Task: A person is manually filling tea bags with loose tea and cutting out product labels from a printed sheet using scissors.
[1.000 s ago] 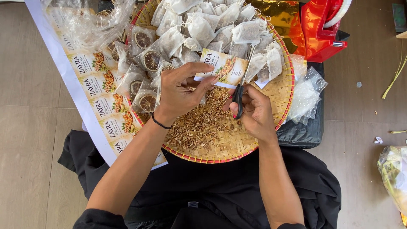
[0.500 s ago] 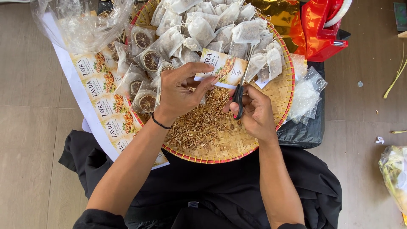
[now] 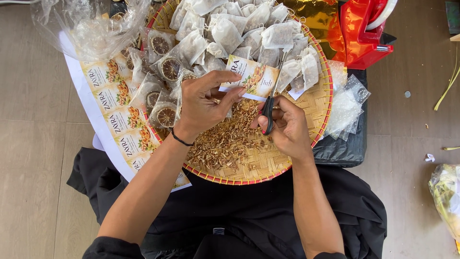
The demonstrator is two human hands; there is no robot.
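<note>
My left hand pinches a small printed paper label by its lower left edge, above a round woven tray. My right hand grips black-handled scissors whose blades point up along the label's right side. Under both hands lies a heap of dried brown shreds. Many white filter bags fill the tray's far half.
A sheet of uncut printed labels lies left of the tray, with clear pouches of dried citrus slices and crumpled plastic above it. A red tape dispenser and empty clear pouches sit at right. Black cloth covers my lap.
Both hands hold almost the same pose; the scissors and label have barely shifted.
</note>
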